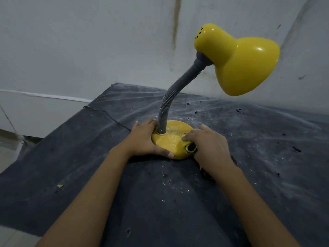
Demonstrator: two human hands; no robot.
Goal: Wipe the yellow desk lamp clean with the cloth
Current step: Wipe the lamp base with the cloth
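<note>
my left grip (145,138) is wrapped round the left edge of the lamp base (170,139), thumb on the front rim, holding it down. my right grip (208,145) is curled on the cloth (190,149), dark and yellow, pressing it to the right side of the base. white dust sits on top of the base. the yellow desk lamp (210,41) stands on the tabletop (258,157), its grey bendy neck (175,97) going up and its shade (249,68) hanging far out to the right. i think a hard rub could tip it that way if my left grip slips. the cloth could drag grit and scratch the paint. the tabletop cover is dark, dusty, with little holes. the wall (89,50) behind is white and stained.
</note>
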